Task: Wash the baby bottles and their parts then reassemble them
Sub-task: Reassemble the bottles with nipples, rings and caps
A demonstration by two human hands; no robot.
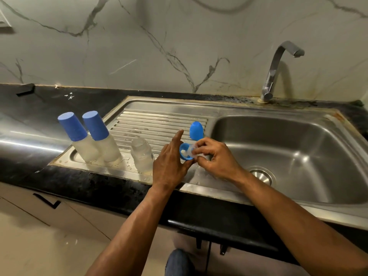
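Two capped baby bottles (87, 140) (106, 139) with blue caps stand side by side at the left end of the steel draining board (159, 120). An open clear bottle (141, 154) stands next to them, without a cap. A loose blue cap (196, 130) stands upright further back. My left hand (171, 162) holds a blue collar ring (184, 151), with the index finger pointing up. My right hand (216, 156) pinches a clear teat (193, 151) against the ring.
The sink basin (298, 156) with its drain (261, 175) lies to the right. A chrome tap (276, 70) rises behind it, with no water running. Black countertop (39, 116) surrounds the sink; a small dark object (25, 89) lies at the back left.
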